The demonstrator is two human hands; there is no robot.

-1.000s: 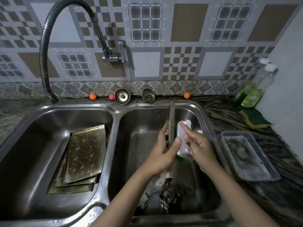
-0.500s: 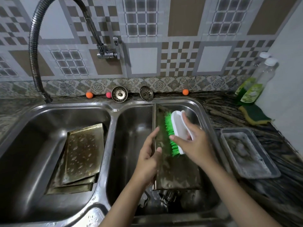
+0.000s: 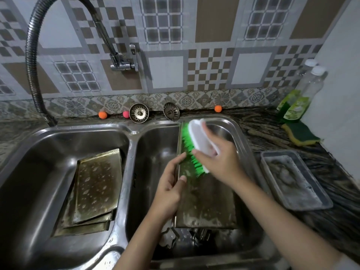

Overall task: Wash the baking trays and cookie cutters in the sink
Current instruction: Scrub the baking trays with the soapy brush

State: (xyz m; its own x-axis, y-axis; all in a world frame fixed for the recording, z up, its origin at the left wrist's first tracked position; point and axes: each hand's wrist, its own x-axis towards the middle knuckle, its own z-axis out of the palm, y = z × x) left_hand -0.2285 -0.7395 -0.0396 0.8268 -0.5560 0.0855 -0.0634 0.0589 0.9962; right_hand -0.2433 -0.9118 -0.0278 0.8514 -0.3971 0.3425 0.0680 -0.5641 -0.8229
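Sliding up toward the sink's back edge since half a second ago, the brush [image 3: 196, 145] in the gripping right hand [image 3: 220, 162] is scrubbing the baking tray [image 3: 206, 201], whose left rim the left hand [image 3: 169, 190] is pinching, long axis running front-to-back in the right basin.

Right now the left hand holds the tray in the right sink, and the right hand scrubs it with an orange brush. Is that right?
Not quite. The brush has green bristles and a white back, not orange, as the head view shows. The rest holds: the left hand holds the tray in the right sink, and the right hand scrubs it.
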